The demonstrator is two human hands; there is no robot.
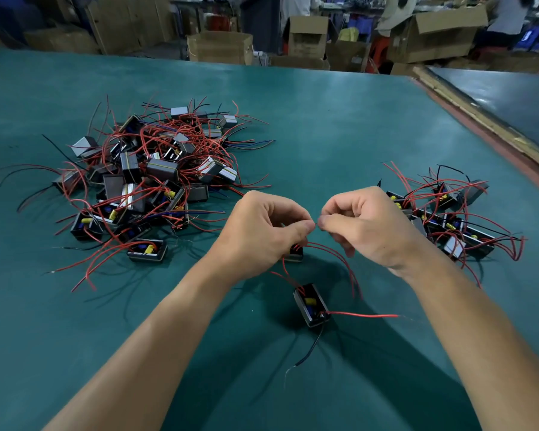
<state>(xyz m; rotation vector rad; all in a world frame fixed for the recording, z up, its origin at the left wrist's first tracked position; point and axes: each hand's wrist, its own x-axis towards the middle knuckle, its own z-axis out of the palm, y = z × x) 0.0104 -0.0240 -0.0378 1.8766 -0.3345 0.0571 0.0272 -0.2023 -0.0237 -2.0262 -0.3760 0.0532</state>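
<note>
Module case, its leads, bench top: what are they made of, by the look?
Module case: black, likely moulded plastic; glossy rim, open top showing a yellow part. Red lead: flexible insulated wire, probably PVC over metal; bare strands seem to glint at its tip. Bench top: teal matte mat, perhaps rubber or vinyl; soft, even sheen, no grain.

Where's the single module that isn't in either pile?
Head view, low centre: the lone module lies on the green mat between the forearms, just nearer the person than the left hand and right hand, which pinch red wires.
</note>
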